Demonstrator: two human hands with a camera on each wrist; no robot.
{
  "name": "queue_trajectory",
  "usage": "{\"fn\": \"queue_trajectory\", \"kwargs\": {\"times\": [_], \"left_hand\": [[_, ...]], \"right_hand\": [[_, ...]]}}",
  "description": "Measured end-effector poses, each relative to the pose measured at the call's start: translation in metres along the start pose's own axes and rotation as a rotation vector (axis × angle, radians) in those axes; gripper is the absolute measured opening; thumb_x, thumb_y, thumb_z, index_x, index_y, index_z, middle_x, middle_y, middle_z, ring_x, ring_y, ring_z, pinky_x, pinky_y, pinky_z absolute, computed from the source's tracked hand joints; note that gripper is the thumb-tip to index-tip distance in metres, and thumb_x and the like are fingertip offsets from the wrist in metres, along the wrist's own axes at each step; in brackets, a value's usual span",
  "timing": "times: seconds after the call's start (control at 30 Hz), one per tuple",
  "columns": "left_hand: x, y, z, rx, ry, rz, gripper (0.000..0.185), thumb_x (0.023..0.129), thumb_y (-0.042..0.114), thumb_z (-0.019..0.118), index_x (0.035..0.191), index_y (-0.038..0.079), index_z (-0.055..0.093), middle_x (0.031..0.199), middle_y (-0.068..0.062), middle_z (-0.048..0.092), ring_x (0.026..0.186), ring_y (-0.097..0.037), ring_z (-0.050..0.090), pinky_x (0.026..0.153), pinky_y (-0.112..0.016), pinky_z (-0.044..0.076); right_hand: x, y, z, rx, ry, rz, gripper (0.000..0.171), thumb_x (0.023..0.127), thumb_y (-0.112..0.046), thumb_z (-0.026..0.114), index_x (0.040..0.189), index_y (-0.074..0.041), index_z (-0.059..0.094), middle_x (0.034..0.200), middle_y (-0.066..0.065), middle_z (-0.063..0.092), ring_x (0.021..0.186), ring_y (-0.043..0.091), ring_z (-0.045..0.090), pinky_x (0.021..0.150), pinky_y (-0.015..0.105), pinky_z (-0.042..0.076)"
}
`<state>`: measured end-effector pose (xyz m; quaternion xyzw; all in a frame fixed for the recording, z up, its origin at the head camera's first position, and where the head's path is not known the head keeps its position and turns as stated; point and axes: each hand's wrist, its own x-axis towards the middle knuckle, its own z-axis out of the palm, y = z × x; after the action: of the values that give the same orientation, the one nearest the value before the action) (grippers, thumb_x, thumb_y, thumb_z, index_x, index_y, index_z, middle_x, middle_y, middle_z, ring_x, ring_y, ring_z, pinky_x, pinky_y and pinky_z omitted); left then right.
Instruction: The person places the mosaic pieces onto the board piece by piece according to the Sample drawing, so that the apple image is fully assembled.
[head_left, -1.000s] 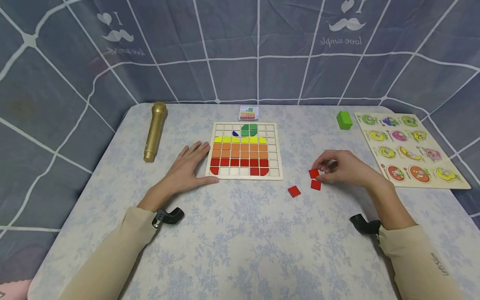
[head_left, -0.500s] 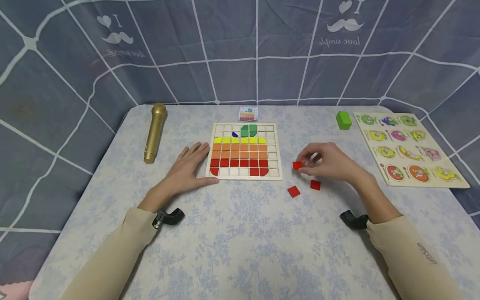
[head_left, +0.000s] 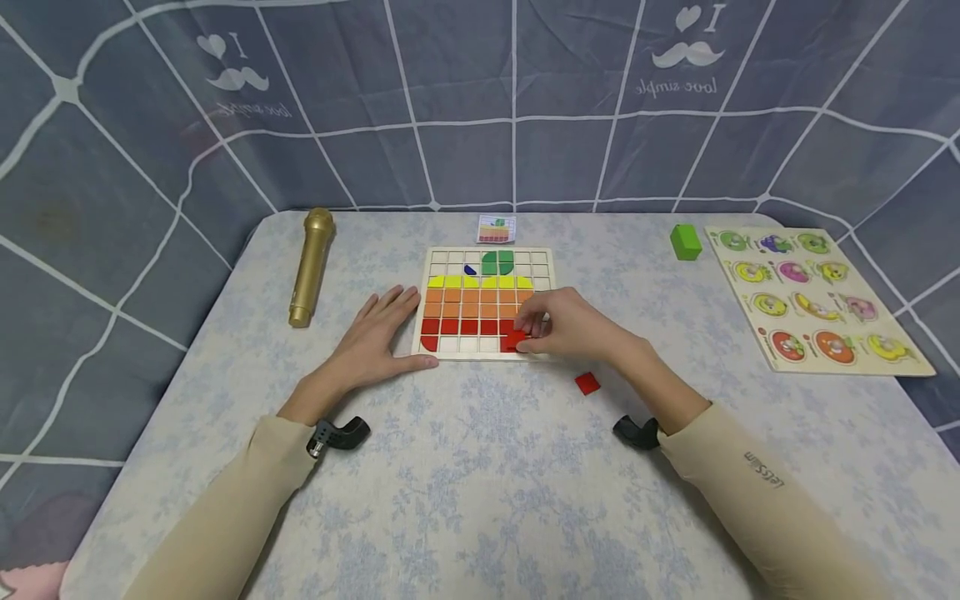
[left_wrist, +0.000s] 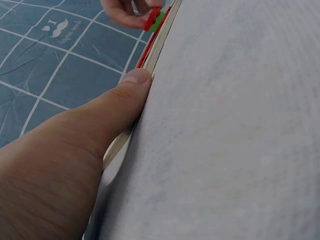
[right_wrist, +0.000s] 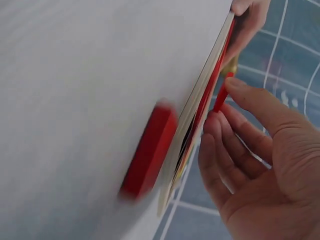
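The right hand (head_left: pixel 573 329) pinches a red square tile (head_left: pixel 514 340) between thumb and fingertips over the bottom row of the wooden grid board (head_left: pixel 552 305), toward the board's 5 o'clock corner; the tile is square, so it has no long axis, and in the right wrist view it stands tilted on edge, one edge down toward the board. The left hand (head_left: pixel 375 333) lies flat and relaxed on the table (head_left: pixel 465 467) at the board's 9 o'clock side, its thumb (left_wrist: pixel 131 86) touching the board's near edge and holding nothing. A second red tile (head_left: pixel 587 382) lies flat on the table at 5 o'clock from the board, just beside the right wrist.
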<state>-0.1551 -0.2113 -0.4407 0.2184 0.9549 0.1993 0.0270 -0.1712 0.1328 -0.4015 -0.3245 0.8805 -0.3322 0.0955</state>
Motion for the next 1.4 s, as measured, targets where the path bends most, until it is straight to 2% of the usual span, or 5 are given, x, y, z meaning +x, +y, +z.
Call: {"fn": "queue_trajectory", "kwargs": {"times": [0.43,0.77,1.0,1.2,1.4], "left_hand": [[0.001,-0.001,-0.003,-0.007,-0.005,-0.011,0.115,0.083,0.06,0.082,0.167,0.005,0.026,0.175,-0.014,0.026,0.165,-0.032,0.011,0.135,-0.053,0.004],[0.001,-0.003,-0.002,-0.01,0.0,0.003,0.115,0.083,0.06,0.082,0.167,0.004,0.027,0.174,-0.014,0.027,0.165,-0.033,0.012,0.135,-0.053,0.004],[-0.001,-0.004,0.0,-0.016,0.003,0.008,0.115,0.083,0.059,0.082,0.167,0.004,0.026,0.174,-0.015,0.027,0.165,-0.033,0.012,0.135,-0.053,0.004],[-0.001,-0.004,-0.001,-0.01,0.002,0.012,0.115,0.083,0.059,0.082,0.167,0.004,0.026,0.174,-0.015,0.026,0.165,-0.033,0.012,0.135,-0.053,0.004],[0.0,-0.004,0.0,-0.011,0.006,0.008,0.114,0.083,0.058,0.082,0.167,0.004,0.027,0.174,-0.015,0.027,0.165,-0.033,0.013,0.135,-0.052,0.004]], "right_hand": [[0.026,-0.02,0.024,-0.072,0.013,-0.05,0.018,0.083,-0.013,0.089,0.095,-0.009,0.077,0.088,0.002,0.07,0.08,0.015,0.063,0.075,0.029,0.057],[0.027,-0.02,0.028,-0.036,0.033,-0.025,0.013,0.085,-0.012,0.088,0.095,-0.009,0.08,0.086,-0.001,0.07,0.078,0.013,0.063,0.072,0.028,0.057],[0.012,-0.014,0.015,0.065,0.061,0.025,0.008,0.092,-0.015,0.083,0.101,-0.015,0.082,0.093,-0.006,0.075,0.079,0.014,0.066,0.075,0.03,0.059],[-0.008,0.004,-0.005,0.148,0.068,0.092,0.015,0.091,-0.013,0.084,0.106,-0.011,0.082,0.099,-0.002,0.078,0.083,0.017,0.069,0.081,0.028,0.062],[-0.032,0.02,-0.02,0.155,0.071,0.164,0.02,0.091,-0.014,0.085,0.11,-0.011,0.082,0.1,0.0,0.078,0.087,0.021,0.068,0.082,0.025,0.061]]}}
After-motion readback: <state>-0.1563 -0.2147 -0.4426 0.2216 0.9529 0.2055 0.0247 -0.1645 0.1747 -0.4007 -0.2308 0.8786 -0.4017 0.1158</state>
